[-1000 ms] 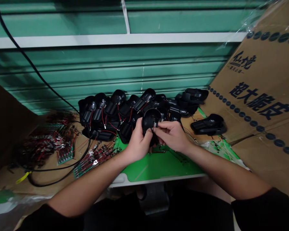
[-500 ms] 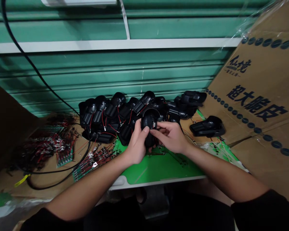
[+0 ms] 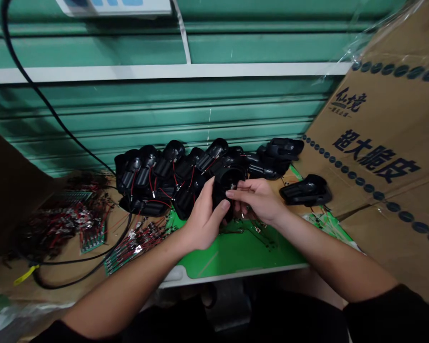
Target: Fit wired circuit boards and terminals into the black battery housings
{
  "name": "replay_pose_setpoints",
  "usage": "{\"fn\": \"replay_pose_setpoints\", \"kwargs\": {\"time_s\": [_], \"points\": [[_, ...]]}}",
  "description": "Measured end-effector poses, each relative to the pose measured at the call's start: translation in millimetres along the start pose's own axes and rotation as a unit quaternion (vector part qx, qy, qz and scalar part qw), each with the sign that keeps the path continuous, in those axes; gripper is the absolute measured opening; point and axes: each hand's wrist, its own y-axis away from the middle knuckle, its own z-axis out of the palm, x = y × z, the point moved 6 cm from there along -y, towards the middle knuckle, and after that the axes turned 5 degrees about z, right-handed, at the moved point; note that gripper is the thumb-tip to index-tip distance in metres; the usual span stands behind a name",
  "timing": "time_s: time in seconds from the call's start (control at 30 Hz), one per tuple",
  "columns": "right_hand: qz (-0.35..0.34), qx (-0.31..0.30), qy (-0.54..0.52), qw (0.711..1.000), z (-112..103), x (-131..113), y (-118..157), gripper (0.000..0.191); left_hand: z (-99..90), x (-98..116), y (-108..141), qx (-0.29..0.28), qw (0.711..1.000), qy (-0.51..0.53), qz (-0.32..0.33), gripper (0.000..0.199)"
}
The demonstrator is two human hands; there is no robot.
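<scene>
Tilting between the two hands, the black housing [image 3: 224, 181] shows more of its round hollow than half a second ago, and the pale detail by the right fingertips is harder to make out. The change reads as a shift of grip partway through the handling, for the piece has not been set down.

The left hand [image 3: 203, 216] is curled around the housing's left side, thumb lying across its lower front, a firm-looking hold. The right hand [image 3: 258, 202] is half closed at the housing's right edge; thumb and index finger stand slightly apart over it, looser than before, the other fingers bent below. Whether they pinch something small cannot be told, though a tiny bright bit shows just under them.

Beneath both hands is a green board [image 3: 214, 259], with thin wired parts [image 3: 258, 229] on it below the right fingers. Left of the left hand lie a near bundle of red-wired strips [image 3: 137, 240] and, farther out, a larger heap [image 3: 69, 221]. Just beyond the hands, more black housings [image 3: 169, 162] are piled, several trailing red wires; one separate housing [image 3: 305, 190] rests right of the right hand. Past it leans a printed carton [image 3: 389, 102], and behind everything runs a green shutter [image 3: 128, 107].
</scene>
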Motion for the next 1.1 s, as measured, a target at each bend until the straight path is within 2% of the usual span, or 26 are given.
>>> {"fn": "replay_pose_setpoints", "kwargs": {"time_s": [0.1,0.2,0.27,0.37,0.47,0.6,0.7,0.8,0.87,0.97,1.1], "points": [[-0.078,0.068,0.017,0.995,-29,-23,-3,0.065,-1.4,-1,-2,0.011,1.0,0.005,-0.023,0.07],[-0.128,0.176,0.063,0.974,-71,-46,-5,0.058,-3.4,4,-4,0.03,0.998,-0.048,0.001,0.054],[-0.088,0.212,0.123,0.966,-94,-51,-9,0.045,-3.0,9,-5,0.028,0.996,-0.081,0.033,0.039],[0.037,0.184,0.244,0.951,-108,-41,-17,0.025,-2.4,14,-5,0.021,0.989,-0.124,0.081,0.027],[0.106,0.158,0.364,0.912,-108,-31,-20,0.024,-2.6,20,-5,0.015,0.976,-0.178,0.123,0.022],[0.14,0.141,0.457,0.867,-104,-25,-22,0.029,-3.1,25,-6,0.015,0.961,-0.225,0.16,0.017],[0.086,0.17,0.547,0.815,-105,-34,-19,0.044,-2.7,27,-6,0.013,0.959,-0.231,0.166,0.016],[0.008,0.238,0.61,0.756,-105,-47,-11,0.046,-1.5,28,-6,0.007,0.957,-0.235,0.17,0.013],[-0.034,0.259,0.617,0.742,-100,-52,-4,0.042,-0.4,28,-6,-0.002,0.956,-0.238,0.169,0.012],[-0.103,0.246,0.623,0.735,-86,-55,2,0.037,0.8,26,-6,-0.016,0.957,-0.241,0.163,0.012],[-0.121,0.232,0.643,0.72,-75,-51,6,0.033,1.7,23,-5,-0.024,0.958,-0.241,0.156,0.014]]}}
